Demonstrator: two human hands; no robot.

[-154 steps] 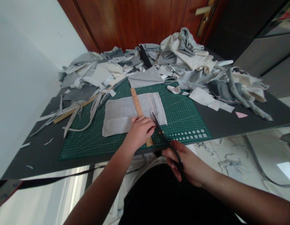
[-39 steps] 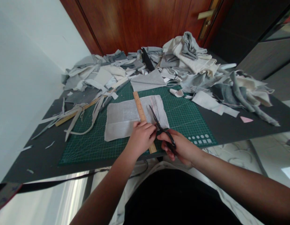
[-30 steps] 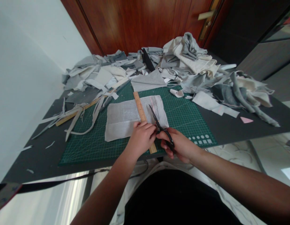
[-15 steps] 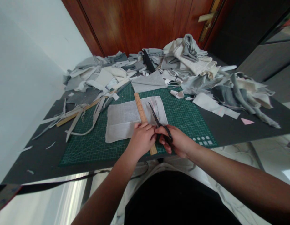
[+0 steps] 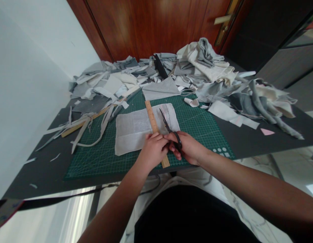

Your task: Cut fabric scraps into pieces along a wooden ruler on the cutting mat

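A pale grey piece of cloth [image 5: 132,126] with rounded corners lies flat on the green cutting mat [image 5: 197,121]. Across it runs a wooden ruler [image 5: 151,116], its near end sticking out past the cloth. My left hand [image 5: 155,150] is closed over the ruler near the cloth's near edge, fingers curled together; what lies beneath the fingertips is hidden. My right hand [image 5: 188,146] grips black-handled scissors [image 5: 165,121], blades pointing away from me over the cloth, right of the ruler. The two hands touch or nearly touch.
Heaps of grey and cream fabric [image 5: 194,62] line the table's back. Cut strips [image 5: 105,126] and a long wooden stick [image 5: 95,114] lie at left. White scraps [image 5: 224,113] and a pink scrap [image 5: 267,131] lie at right. Behind stands a wooden door [image 5: 151,27].
My right hand and the scissors have shifted slightly left, closer to my left hand. The ruler and my left hand stay nearly in place.
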